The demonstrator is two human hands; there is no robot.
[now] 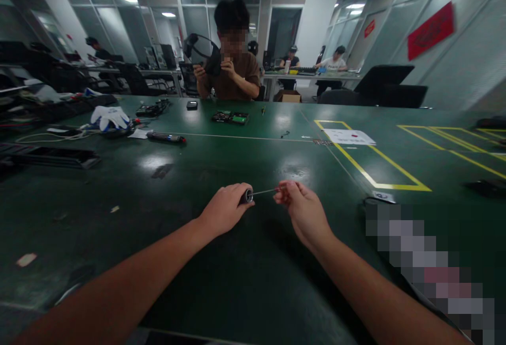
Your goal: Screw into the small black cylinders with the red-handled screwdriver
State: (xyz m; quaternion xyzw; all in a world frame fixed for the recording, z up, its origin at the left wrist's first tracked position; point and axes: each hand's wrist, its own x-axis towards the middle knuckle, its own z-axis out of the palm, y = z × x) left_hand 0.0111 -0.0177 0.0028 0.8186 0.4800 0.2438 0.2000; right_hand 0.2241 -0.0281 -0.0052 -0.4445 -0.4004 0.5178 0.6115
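My left hand (225, 209) is closed around a dark cylindrical handle (247, 196) with a shiny metal end, held just above the green table (245, 155). A thin metal shaft (264, 192) runs from that end to the right. My right hand (298, 209) pinches the other end of the shaft between fingertips. Both hands sit close together in the middle of the view, near the table's front.
A person sits across the table holding a dark headset (203, 52). A circuit board (230, 117), a small black box (192, 105), a pen-like tool (166, 137), white gloves (108, 117) and a paper sheet (350, 136) inside yellow tape lines lie farther back. Black trays (51, 156) at left.
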